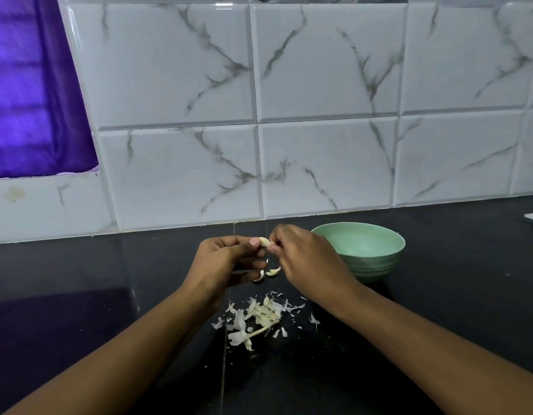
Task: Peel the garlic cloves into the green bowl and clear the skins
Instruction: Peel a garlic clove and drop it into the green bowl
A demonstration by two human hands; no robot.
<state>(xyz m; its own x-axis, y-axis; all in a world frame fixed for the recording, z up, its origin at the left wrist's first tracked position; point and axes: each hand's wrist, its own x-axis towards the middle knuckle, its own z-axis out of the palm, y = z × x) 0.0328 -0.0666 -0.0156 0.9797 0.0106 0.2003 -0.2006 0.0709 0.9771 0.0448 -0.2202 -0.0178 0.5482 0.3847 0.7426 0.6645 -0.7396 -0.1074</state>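
Garlic clove [264, 241] sits pinched between my left hand [220, 259] and right hand [307, 262], both gripping it above the black counter [79, 280]. My green bowl [367, 250] stands just right of my hands; loose skins [259, 317] lie below my wrists.

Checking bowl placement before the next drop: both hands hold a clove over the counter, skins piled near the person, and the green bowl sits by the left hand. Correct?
Not quite. The head view shows the green bowl beside the right hand, not the left hand. The clove and the skins are as you said.
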